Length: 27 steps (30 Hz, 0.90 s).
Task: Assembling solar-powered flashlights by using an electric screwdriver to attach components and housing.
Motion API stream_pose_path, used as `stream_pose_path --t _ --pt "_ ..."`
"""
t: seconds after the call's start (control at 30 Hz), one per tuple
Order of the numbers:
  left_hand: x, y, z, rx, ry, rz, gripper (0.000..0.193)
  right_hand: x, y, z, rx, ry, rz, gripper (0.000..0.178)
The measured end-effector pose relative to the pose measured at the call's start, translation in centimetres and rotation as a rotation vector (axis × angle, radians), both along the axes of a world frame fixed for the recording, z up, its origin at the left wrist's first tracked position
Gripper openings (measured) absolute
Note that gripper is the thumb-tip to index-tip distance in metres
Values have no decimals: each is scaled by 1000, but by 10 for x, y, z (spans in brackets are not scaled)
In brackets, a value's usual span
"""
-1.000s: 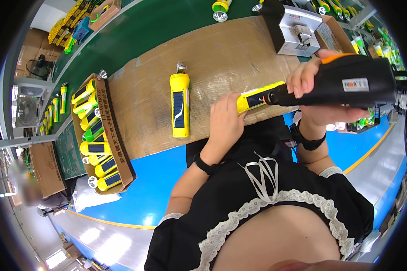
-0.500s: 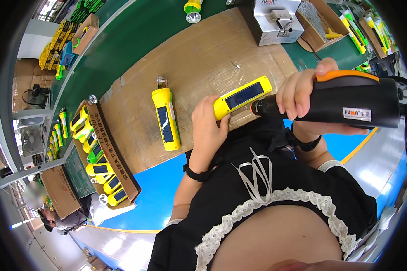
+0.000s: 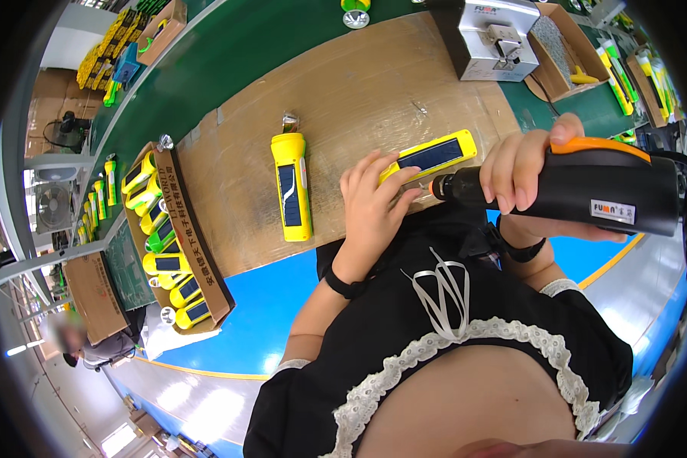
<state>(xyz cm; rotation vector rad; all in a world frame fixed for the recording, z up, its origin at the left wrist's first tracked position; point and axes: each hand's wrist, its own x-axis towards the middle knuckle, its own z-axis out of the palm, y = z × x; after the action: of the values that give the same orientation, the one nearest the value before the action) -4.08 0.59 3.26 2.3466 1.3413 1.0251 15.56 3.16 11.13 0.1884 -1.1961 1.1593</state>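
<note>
My right hand is wrapped round a thick black electric screwdriver with an orange lever, held level with its tip pointing left. My left hand reaches over the left end of a yellow flashlight body with a dark solar panel. Its fingers are spread, with thumb and forefinger apart close to the screwdriver's tip; anything tiny there is too small to tell. A second yellow flashlight lies to the left on the cardboard sheet, a shiny reflector at its far end.
At left, a cardboard box holds several yellow flashlights and a green one. A metal machine stands at the far right beside a carton of small grey pieces. Another flashlight lies at the far edge. A person is at lower left.
My left hand has loosened from the flashlight body, its fingers now spread near the screwdriver tip. My right hand still grips the screwdriver. The whole view has shifted slightly.
</note>
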Motion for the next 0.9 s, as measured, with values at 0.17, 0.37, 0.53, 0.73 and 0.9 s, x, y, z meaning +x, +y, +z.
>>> stream_pose_path --t 0.17,0.37,0.53,0.73,0.9 --pt "-2 0 -8 36 -130 -8 18 -10 5 -3 32 38 58 115" --pt "-4 2 -13 43 -156 -2 16 -17 3 0 -32 -7 6 111" --pt "-2 3 -13 34 -172 15 15 -19 3 1 -85 -28 -41 106" --pt "-3 4 -12 -14 -236 25 17 -20 5 3 -49 7 18 112" --pt "-3 4 -13 -19 -251 25 18 -27 -2 8 -129 -32 -87 107"
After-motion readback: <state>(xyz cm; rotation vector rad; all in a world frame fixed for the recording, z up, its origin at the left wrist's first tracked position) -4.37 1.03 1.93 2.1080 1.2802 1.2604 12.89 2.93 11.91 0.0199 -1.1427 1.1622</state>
